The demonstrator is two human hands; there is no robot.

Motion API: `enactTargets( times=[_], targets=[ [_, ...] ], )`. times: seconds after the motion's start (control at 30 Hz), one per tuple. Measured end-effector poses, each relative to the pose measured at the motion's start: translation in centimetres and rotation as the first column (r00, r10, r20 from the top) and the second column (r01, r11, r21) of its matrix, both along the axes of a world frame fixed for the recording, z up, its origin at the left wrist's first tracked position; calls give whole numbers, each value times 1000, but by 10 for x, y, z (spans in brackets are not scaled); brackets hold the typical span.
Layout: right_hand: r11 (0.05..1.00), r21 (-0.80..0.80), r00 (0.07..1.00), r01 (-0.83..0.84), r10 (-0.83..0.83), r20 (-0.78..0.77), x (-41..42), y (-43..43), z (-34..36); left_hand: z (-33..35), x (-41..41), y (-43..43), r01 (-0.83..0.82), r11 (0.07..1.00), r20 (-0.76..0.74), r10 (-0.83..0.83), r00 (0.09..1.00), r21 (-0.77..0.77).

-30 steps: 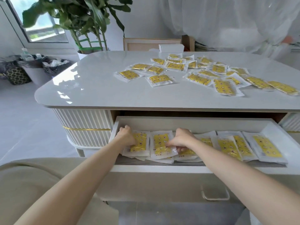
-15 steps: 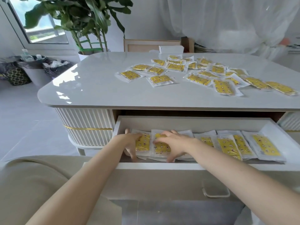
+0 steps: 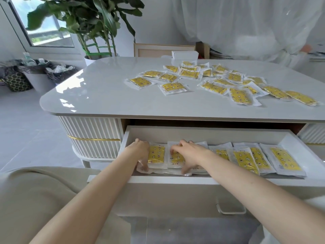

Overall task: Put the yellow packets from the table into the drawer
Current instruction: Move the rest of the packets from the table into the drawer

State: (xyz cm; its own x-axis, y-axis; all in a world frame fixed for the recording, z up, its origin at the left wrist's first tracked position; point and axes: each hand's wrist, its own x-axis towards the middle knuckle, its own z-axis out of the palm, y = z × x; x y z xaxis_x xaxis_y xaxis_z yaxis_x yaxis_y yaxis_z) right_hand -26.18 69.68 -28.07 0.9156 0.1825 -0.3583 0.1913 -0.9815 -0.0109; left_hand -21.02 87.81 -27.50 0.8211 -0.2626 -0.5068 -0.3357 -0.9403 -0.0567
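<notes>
Several yellow packets point(image 3: 173, 88) in clear wrappers lie scattered over the right half of the grey table point(image 3: 105, 95). Below its front edge the white drawer point(image 3: 193, 179) is pulled out, with more packets point(image 3: 283, 158) laid in a row inside. My left hand point(image 3: 139, 152) spans the leftmost stack of packets point(image 3: 156, 154), fingers at its back edge and thumb at its front edge. My right hand point(image 3: 189, 154) holds the neighbouring stack point(image 3: 175, 158) the same way, thumb down at the front. Both hands cover part of the packets they hold.
A small white box point(image 3: 184, 55) stands at the table's far edge. A potted plant point(image 3: 91, 23) and lined bins point(image 3: 35, 74) are at the back left. A beige cushion point(image 3: 35, 199) is under my left arm. The drawer's handle point(image 3: 230, 208) faces me.
My hands went from pressing flat on the left stacks to clasping them front to back. The view has moved slightly left.
</notes>
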Motion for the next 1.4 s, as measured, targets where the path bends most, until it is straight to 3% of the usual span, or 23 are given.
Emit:
enactTargets(
  times=[0.13,0.3,0.5,0.67,0.87,1.1,1.27,1.4],
  targets=[
    [999,33,999,28,-27,-16,-3,-3,2,8,-9,2,47,997,36,-50,998,62],
    [997,46,996,59,-62,69,-7,-5,9,1,-10,-4,244,968,14,-244,970,-66],
    [994,100,998,34,-29,-53,-10,-7,6,-15,-7,-5,383,921,-34,-381,924,77],
    [998,60,998,30,-26,-52,-7,-4,4,-13,-5,10,352,929,41,-358,933,112],
    [996,81,999,35,-33,-30,0,-4,0,-12,-1,14,339,939,96,-342,935,52],
    [979,198,999,44,-43,-9,2,-7,-2,-10,-1,12,297,953,48,-295,954,-53],
    [951,298,996,84,-77,-35,5,-2,-7,-14,-5,13,228,974,-1,-228,974,16],
    [962,261,997,80,-81,-7,5,-3,-8,-15,-5,13,219,976,15,-219,976,0]
  ],
)
